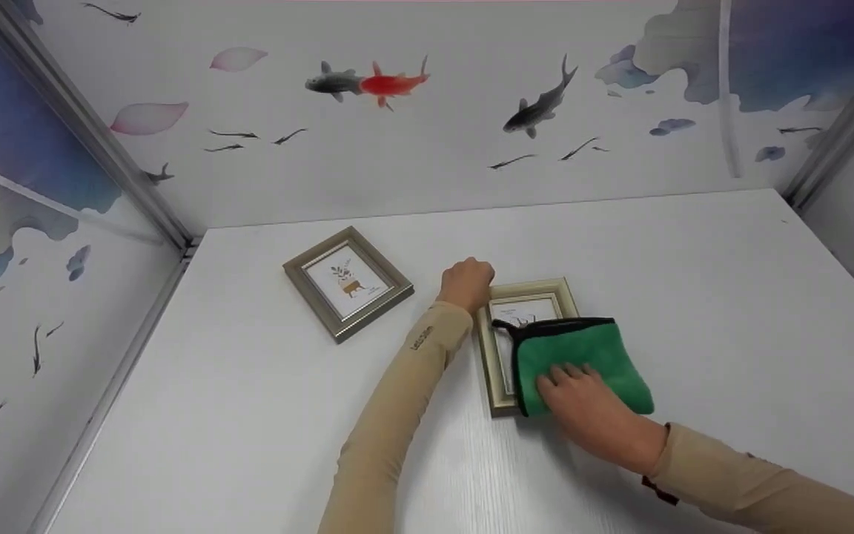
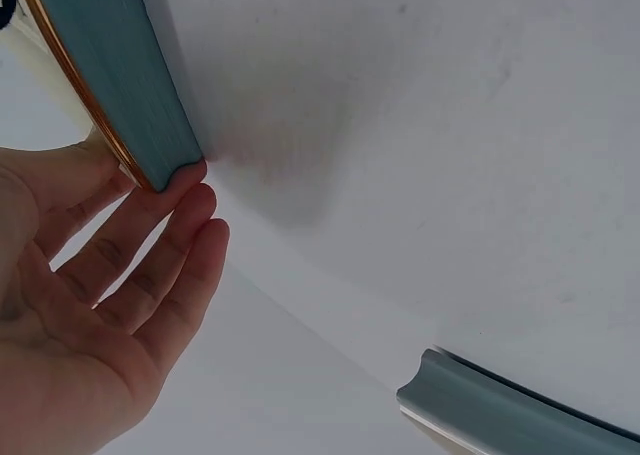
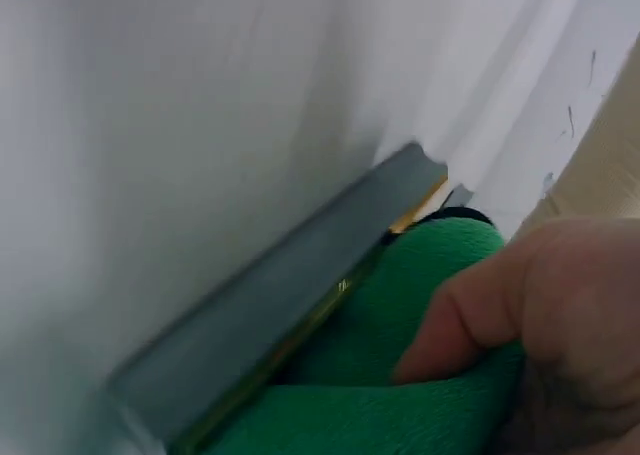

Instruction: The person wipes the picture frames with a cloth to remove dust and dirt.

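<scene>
A gold-edged picture frame lies face up, right of centre in the head view. My left hand holds its upper left corner. Seen from the left wrist, thumb and fingertips pinch the end of the frame's blue-grey side. Folded over the lower right of the frame is a green cleaning cloth with black trim, hiding much of the print. My right hand presses this cloth onto the frame with bent fingers. In the right wrist view, its thumb digs into the bunched cloth beside the frame's side.
A second, darker picture frame with a potted-plant print lies face up and turned at an angle, left of my left hand. The white tabletop meets a back wall painted with fish, and a side panel on the left.
</scene>
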The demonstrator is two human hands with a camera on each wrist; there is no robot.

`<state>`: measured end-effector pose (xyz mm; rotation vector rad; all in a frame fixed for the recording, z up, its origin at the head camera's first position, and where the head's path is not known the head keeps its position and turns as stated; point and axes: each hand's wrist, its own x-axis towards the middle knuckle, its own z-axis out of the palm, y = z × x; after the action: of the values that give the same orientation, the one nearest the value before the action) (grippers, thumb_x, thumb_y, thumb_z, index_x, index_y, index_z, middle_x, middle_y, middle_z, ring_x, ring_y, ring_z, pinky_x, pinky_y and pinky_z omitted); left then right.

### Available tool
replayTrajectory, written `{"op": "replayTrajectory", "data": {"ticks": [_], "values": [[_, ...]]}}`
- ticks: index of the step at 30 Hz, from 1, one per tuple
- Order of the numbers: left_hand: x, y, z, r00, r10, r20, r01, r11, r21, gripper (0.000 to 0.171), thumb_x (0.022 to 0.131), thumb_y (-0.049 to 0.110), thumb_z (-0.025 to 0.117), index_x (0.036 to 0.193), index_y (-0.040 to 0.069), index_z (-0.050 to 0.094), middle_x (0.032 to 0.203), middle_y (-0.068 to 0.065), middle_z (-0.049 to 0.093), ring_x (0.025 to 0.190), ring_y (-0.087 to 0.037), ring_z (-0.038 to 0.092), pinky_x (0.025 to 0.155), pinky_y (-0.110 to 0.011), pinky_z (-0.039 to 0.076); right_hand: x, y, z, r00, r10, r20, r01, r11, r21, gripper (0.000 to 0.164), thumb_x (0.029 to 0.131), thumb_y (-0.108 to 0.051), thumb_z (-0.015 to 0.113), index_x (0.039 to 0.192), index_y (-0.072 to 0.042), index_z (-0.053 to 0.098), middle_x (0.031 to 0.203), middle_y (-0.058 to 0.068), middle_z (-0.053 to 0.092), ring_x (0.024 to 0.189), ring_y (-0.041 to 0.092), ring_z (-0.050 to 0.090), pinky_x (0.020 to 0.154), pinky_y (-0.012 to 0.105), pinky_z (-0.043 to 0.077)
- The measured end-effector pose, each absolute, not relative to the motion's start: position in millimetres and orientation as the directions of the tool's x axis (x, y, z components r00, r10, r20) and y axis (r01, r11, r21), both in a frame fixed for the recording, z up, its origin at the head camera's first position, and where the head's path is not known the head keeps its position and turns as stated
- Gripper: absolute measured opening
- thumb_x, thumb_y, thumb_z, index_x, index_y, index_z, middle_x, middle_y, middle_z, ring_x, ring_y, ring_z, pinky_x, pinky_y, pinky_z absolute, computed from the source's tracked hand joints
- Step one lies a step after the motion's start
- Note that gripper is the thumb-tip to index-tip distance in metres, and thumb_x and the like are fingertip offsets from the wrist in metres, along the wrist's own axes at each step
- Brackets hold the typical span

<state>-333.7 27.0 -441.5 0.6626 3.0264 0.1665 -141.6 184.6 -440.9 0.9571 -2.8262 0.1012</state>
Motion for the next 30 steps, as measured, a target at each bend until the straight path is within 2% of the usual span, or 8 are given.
{"op": "replayTrajectory", "data": {"ticks": [5, 8, 16, 19, 22, 26, 30], "values": [[-334.0, 27.9, -443.5, -0.901, 0.434, -0.023, 0.430, 0.898, 0.094, 0.018, 0.094, 0.007, 0.060, 0.105, 0.010, 0.074, 0.098, -0.009, 0.066, 0.088, -0.022, 0.063, 0.073, -0.035, 0.054, -145.9, 178.4, -445.4, -0.755, -0.646, 0.111, -0.654, 0.729, -0.203, 0.039, 0.079, 0.013, 0.068, 0.117, 0.009, 0.060, 0.117, 0.028, 0.060, 0.110, 0.046, 0.056, 0.088, 0.064, 0.042], [-334.3, 27.8, -444.8, -0.895, 0.446, -0.021, 0.443, 0.893, 0.087, 0.016, 0.093, 0.007, 0.061, 0.101, 0.010, 0.075, 0.096, -0.009, 0.067, 0.086, -0.021, 0.064, 0.070, -0.035, 0.054, -148.2, 182.6, -448.9, -0.726, -0.683, 0.081, -0.673, 0.681, -0.288, 0.046, 0.081, 0.015, 0.064, 0.126, 0.006, 0.058, 0.128, 0.024, 0.057, 0.119, 0.043, 0.051, 0.097, 0.060, 0.038], [-334.7, 26.8, -443.9, -0.894, 0.448, -0.018, 0.445, 0.891, 0.091, 0.015, 0.094, 0.007, 0.059, 0.096, 0.008, 0.074, 0.094, -0.009, 0.067, 0.084, -0.021, 0.064, 0.069, -0.035, 0.054, -157.6, 200.5, -451.5, -0.611, -0.785, 0.103, -0.753, 0.535, -0.384, 0.060, 0.079, 0.023, 0.054, 0.133, -0.002, 0.056, 0.136, 0.014, 0.054, 0.126, 0.037, 0.047, 0.103, 0.056, 0.034], [-334.0, 27.3, -443.0, -0.895, 0.446, -0.025, 0.442, 0.891, 0.101, 0.018, 0.096, 0.009, 0.056, 0.097, 0.009, 0.074, 0.095, -0.009, 0.067, 0.085, -0.021, 0.064, 0.070, -0.036, 0.054, -156.9, 207.8, -447.8, -0.594, -0.799, 0.090, -0.766, 0.528, -0.367, 0.062, 0.078, 0.022, 0.055, 0.134, -0.004, 0.056, 0.136, 0.012, 0.054, 0.127, 0.035, 0.047, 0.102, 0.053, 0.037], [-333.1, 28.1, -441.8, -0.898, 0.439, -0.026, 0.434, 0.895, 0.106, 0.021, 0.098, 0.011, 0.054, 0.100, 0.010, 0.075, 0.097, -0.009, 0.067, 0.088, -0.021, 0.064, 0.072, -0.036, 0.054, -154.1, 214.5, -443.9, -0.614, -0.786, 0.074, -0.763, 0.567, -0.311, 0.063, 0.076, 0.020, 0.059, 0.134, -0.006, 0.056, 0.135, 0.011, 0.055, 0.125, 0.032, 0.050, 0.097, 0.051, 0.043], [-332.2, 28.7, -441.0, -0.902, 0.430, -0.024, 0.426, 0.899, 0.100, 0.021, 0.099, 0.013, 0.054, 0.104, 0.011, 0.074, 0.100, -0.008, 0.068, 0.090, -0.021, 0.065, 0.074, -0.037, 0.054, -148.6, 224.4, -442.1, -0.661, -0.741, 0.119, -0.748, 0.639, -0.181, 0.057, 0.075, 0.017, 0.068, 0.127, -0.006, 0.060, 0.127, 0.011, 0.060, 0.117, 0.031, 0.056, 0.091, 0.049, 0.048], [-331.8, 28.0, -441.5, -0.904, 0.428, -0.018, 0.425, 0.900, 0.094, 0.020, 0.098, 0.013, 0.055, 0.105, 0.012, 0.074, 0.100, -0.006, 0.070, 0.090, -0.021, 0.066, 0.074, -0.037, 0.055, -139.5, 234.4, -443.8, -0.679, -0.704, 0.207, -0.724, 0.689, -0.032, 0.052, 0.072, 0.014, 0.074, 0.120, -0.004, 0.064, 0.119, 0.012, 0.065, 0.109, 0.030, 0.061, 0.087, 0.046, 0.051]]}}
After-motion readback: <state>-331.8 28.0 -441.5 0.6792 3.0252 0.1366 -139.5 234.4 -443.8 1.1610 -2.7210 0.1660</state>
